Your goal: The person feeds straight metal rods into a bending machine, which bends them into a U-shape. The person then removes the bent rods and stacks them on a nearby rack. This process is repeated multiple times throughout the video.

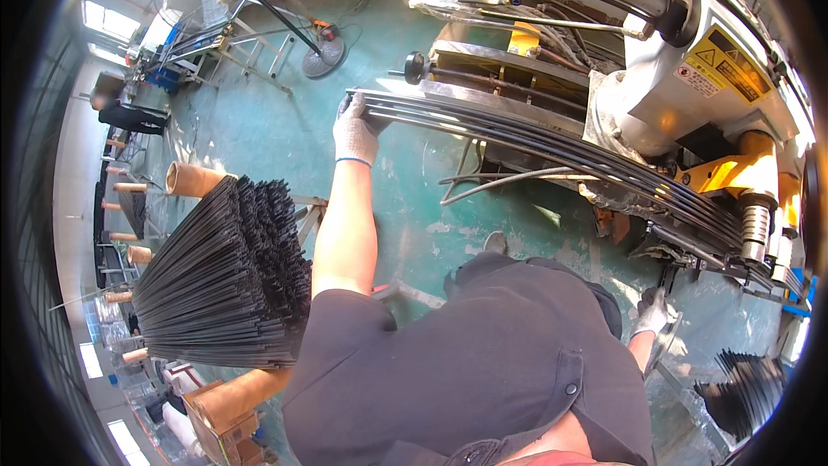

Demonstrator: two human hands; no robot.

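Observation:
My left hand [355,131], in a pale knit glove with dark patches, is closed around the left ends of several long, thin black rods [517,138]. They slope down to the right, along the front of a machine [655,91], and their far ends reach its yellow and silver clamping part [752,229]. Low on the right is my right hand [653,314], gloved too, beside a dark metal bracket [668,278] under the machine. Its fingers are small and partly hidden, so I cannot make out whether they grip anything.
A large stack of black rods [224,280] lies to my left on supports wrapped in brown tubes [233,397]. More black rods [743,390] sit at lower right. A round-based stand [324,55] is on the green floor. Another person [129,114] stands far left.

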